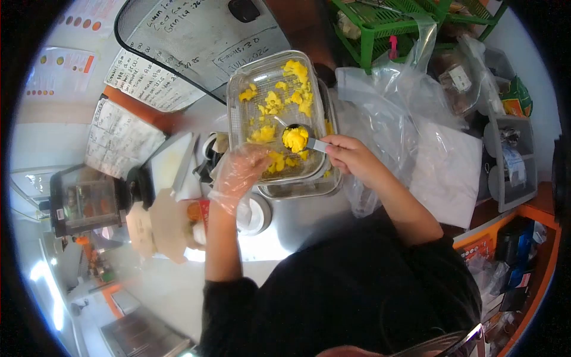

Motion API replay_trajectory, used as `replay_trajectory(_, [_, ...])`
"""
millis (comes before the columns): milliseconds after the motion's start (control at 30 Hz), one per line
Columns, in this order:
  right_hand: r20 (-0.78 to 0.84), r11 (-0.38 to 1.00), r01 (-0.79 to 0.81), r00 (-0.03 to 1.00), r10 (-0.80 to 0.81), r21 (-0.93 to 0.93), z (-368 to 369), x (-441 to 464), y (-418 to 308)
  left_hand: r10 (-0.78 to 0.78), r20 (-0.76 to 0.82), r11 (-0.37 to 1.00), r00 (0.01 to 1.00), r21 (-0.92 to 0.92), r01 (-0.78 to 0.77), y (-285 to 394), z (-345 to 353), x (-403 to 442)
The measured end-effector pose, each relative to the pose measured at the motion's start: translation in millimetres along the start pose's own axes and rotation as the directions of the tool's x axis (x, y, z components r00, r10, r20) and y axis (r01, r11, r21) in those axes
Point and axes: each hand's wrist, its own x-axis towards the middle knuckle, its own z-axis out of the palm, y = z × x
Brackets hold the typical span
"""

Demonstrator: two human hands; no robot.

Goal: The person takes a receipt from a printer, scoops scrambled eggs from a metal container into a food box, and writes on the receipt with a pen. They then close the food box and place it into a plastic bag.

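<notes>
A wire mesh basket (pixel 236 122) holds scattered yellow pieces (pixel 272 102). Over its lower right part, my right hand (pixel 352 157) grips the grey handle of a dark round scoop (pixel 310 143), which is filled with a yellow lump (pixel 294 139). My left hand (pixel 242 172), in a clear plastic glove, is at the basket's lower left edge beside some yellow pieces. Its fingers are bent together, and what they hold, if anything, is too small to make out. Beneath this basket sits a second wire basket (pixel 297 189), mostly hidden.
Left of the baskets are a knife (pixel 183 169) on a white board (pixel 168 159), an open cardboard box (pixel 168 226) and a white round container (pixel 259 215). Clear plastic bags (pixel 380 113) and white paper (pixel 446 172) lie right. Green crates (pixel 380 27) stand at the back.
</notes>
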Motion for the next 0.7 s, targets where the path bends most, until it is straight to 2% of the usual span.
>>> replay_trajectory(133, [-0.015,1.0,-0.016,1.0,0.016,0.005,4,5,3,0.019,-0.084,0.999,0.996,-0.04,-0.022,-2,2,-4])
replay_trajectory(200, [-0.028,1.0,-0.013,1.0,0.013,-0.009,4,7,5,-0.097,-0.069,0.994,0.993,-0.05,0.093,-4,4,-4])
replay_trajectory(233, [-0.01,1.0,-0.012,1.0,0.011,-0.015,4,7,5,-0.097,-0.07,0.994,0.993,-0.051,0.094,-5,4,-4])
replay_trajectory(300, [0.007,1.0,-0.011,1.0,0.011,-0.023,3,7,7,-0.294,0.058,0.935,0.954,-0.192,0.299,-5,4,-2])
replay_trajectory(333, [0.019,1.0,-0.006,1.0,0.006,-0.002,2,8,9,-0.294,0.058,0.934,0.954,-0.194,0.3,-5,5,-2])
replay_trajectory(367, [0.031,1.0,0.0,1.0,0.0,0.019,2,8,9,-0.388,0.1,0.797,0.916,-0.463,0.388,-3,7,-1])
replay_trajectory(400, [0.031,1.0,0.0,1.0,0.0,0.017,3,7,8,-0.46,0.167,0.582,0.872,-0.685,0.438,-2,9,-1])
replay_trajectory(433, [0.019,1.0,-0.003,1.0,0.003,0.0,5,6,5,-0.46,0.167,0.581,0.872,-0.686,0.438,0,10,0])
replay_trajectory(500, [0.007,1.0,-0.004,1.0,0.004,-0.019,8,5,4,-0.484,0.149,0.358,0.862,-0.865,0.351,5,9,0])
replay_trajectory(633, [0.004,1.0,-0.015,1.0,0.015,0.0,11,8,10,-0.497,0.036,0.37,0.867,-0.895,0.249,22,8,1])
replay_trajectory(700, [0.019,0.999,-0.03,0.999,0.03,0.013,14,8,9,-0.451,-0.096,0.515,0.888,-0.84,0.17,36,10,3])
